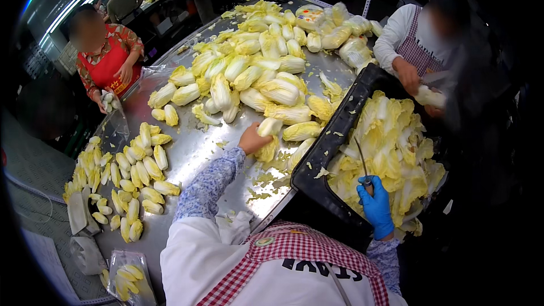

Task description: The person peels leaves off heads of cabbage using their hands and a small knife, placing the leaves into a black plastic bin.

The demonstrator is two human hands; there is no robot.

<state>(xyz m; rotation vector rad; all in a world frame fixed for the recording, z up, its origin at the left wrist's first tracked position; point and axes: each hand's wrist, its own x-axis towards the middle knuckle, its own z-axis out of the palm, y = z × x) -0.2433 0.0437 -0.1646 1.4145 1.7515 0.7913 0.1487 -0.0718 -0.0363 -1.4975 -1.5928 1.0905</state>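
Note:
My left hand point(254, 138), bare below a blue-and-white patterned sleeve, grips a napa cabbage point(269, 126) just above the metal table. Its pale base points up and away from me, and its yellow leaves hang below. In a blue glove, my right hand point(376, 206) is closed around the wooden handle of a knife point(362, 159). The thin, slightly curved blade points away from me, over a black plastic crate point(329, 136) heaped with loose cabbage leaves point(384, 142). A large pile of cabbage heads point(250, 68) lies beyond my left hand.
Small trimmed cabbage hearts point(140, 174) cover the left of the metal table point(199, 153). Bagged cabbages point(340, 36) lie at the far right. A person in a red apron point(112, 72) stands across at left; another point(425, 51) cuts cabbage beside the crate. A scale point(83, 212) sits lower left.

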